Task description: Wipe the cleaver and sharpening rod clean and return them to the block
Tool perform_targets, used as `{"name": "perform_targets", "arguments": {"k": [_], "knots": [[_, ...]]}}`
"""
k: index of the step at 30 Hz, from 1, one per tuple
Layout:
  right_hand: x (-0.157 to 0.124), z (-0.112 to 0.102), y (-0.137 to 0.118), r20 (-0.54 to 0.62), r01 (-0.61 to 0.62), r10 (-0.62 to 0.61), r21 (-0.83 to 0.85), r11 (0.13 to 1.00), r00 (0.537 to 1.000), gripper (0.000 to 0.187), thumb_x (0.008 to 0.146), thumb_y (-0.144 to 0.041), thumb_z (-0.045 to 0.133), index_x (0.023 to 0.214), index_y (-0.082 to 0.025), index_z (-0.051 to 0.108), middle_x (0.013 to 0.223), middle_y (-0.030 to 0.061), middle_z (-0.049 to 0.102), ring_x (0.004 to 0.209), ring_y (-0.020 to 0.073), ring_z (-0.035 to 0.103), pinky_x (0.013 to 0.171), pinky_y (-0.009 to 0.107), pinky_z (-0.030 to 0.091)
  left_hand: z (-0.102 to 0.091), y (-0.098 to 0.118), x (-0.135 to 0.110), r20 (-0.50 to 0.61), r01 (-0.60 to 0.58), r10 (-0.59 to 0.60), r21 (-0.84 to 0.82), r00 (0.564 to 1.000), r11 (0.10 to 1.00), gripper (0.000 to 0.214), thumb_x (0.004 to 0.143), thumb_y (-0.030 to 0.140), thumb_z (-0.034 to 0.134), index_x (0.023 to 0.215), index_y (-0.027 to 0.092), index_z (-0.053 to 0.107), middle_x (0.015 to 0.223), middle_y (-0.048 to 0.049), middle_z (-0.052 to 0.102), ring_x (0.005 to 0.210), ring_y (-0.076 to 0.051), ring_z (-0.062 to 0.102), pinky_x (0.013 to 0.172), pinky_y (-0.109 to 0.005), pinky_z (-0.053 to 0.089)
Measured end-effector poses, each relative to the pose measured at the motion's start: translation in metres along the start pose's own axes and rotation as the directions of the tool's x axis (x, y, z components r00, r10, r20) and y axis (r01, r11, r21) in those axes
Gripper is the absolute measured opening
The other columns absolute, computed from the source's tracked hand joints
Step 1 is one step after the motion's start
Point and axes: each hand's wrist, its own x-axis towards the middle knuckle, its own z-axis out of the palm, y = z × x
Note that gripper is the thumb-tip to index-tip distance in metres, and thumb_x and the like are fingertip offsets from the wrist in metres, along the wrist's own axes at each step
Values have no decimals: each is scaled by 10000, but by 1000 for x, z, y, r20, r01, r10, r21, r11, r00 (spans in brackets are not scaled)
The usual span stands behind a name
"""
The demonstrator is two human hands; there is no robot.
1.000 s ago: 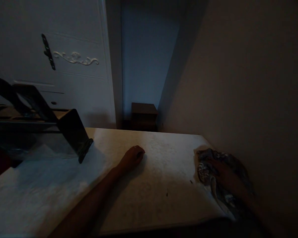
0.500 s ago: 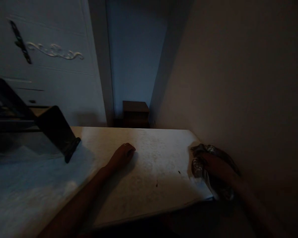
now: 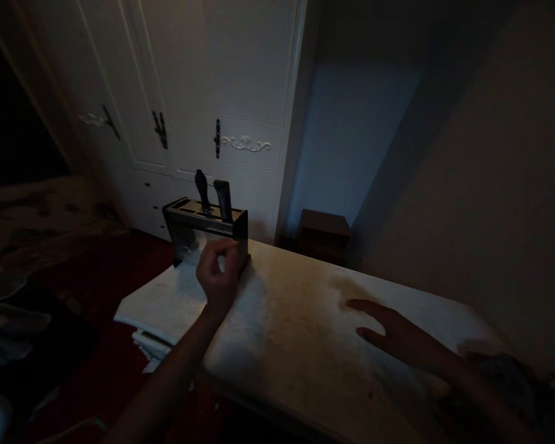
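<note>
The room is dim. My left hand is raised above the pale table, just in front of a metal knife block that holds two dark-handled knives. Its fingers are curled in a loose pinch; nothing shows between them. My right hand lies flat on the table top with fingers stretched out, holding nothing. A crumpled patterned cloth lies by my right forearm at the table's near right corner.
White wardrobe doors with dark handles stand behind the table. A small dark wooden stand sits in the alcove beyond. A plain wall runs along the right. The floor at left is dark red, with bedding or cloth heaps.
The view has swung left, bringing the knife block to the centre. My left hand lifted off the table toward the block. My right hand let go of the cloth and lies flat on the table.
</note>
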Motion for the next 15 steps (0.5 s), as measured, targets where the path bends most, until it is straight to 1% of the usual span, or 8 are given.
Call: {"name": "perform_targets", "arguments": {"k": [1, 2, 4, 6, 8, 11, 13, 15], "knots": [[17, 5, -15, 28, 36, -38, 69, 997, 999, 555, 847, -532, 563, 1342, -281, 549, 1428, 70, 514, 1310, 293, 492, 1108, 494, 384, -10, -9, 12, -123, 32, -33, -12, 992, 999, 124, 861, 287, 528, 856, 173, 578, 866, -36, 597, 872, -168, 584, 825, -304, 488], [35, 11, -30, 44, 61, -68, 157, 986, 997, 549, 840, -520, 585, 1331, -276, 553, 1423, 82, 516, 1278, 293, 521, 1071, 493, 429, -19, -19, 25, -216, 61, -65, -25, 974, 998, 106, 849, 269, 534, 867, 170, 567, 876, -33, 585, 877, -164, 576, 829, -296, 482], [73, 22, -58, 60, 146, -179, 355, 923, 982, 583, 831, -476, 622, 1363, -270, 505, 1412, 108, 514, 1243, 278, 548, 1035, 481, 465, -37, -46, 47, -359, 119, -117, -17, 926, 993, 120, 807, 227, 537, 908, 164, 555, 902, -29, 569, 858, -152, 558, 816, -279, 471], [112, 37, -84, 31, 218, -267, 494, 842, 963, 630, 823, -454, 639, 1396, -273, 448, 1440, 119, 467, 1286, 272, 507, 1038, 484, 457, -51, -75, 66, -421, 198, -165, 34, 892, 980, 221, 786, 202, 533, 1003, 163, 548, 999, -41, 562, 915, -153, 548, 846, -274, 459], [151, 55, -107, -37, 254, -286, 580, 774, 957, 725, 790, -466, 671, 1431, -281, 387, 1499, 132, 376, 1343, 295, 438, 1027, 504, 450, -62, -103, 79, -443, 283, -213, 96, 871, 954, 285, 776, 192, 544, 1060, 164, 542, 1107, -62, 551, 1038, -169, 529, 959, -291, 416], [200, 81, -138, -114, 304, -303, 635, 710, 946, 903, 739, -468, 703, 1503, -297, 255, 1574, 133, 212, 1420, 324, 310, 1078, 538, 374, -69, -137, 90, -345, 424, -382, 52, 857, 904, 304, 816, 274, 568, 1096, 158, 544, 1197, -94, 550, 1161, -207, 503, 1054, -325, 352], [223, 96, -155, -147, 340, -320, 620, 708, 936, 997, 712, -450, 714, 1533, -299, 169, 1603, 116, 117, 1459, 338, 203, 1109, 556, 320, -68, -151, 94, -215, 475, -469, -27, 857, 880, 309, 856, 365, 547, 1089, 162, 554, 1199, -95, 567, 1181, -216, 507, 1059, -331, 357], [238, 107, -168, -191, 403, -363, 571, 715, 912, 1046, 715, -406, 697, 1549, -293, 76, 1618, 94, 43, 1483, 339, 89, 1134, 573, 262, -64, -160, 96, -80, 486, -495, -113, 865, 867, 356, 885, 456, 509, 1068, 157, 566, 1139, -89, 598, 1132, -216, 543, 1021, -338, 402]]}}
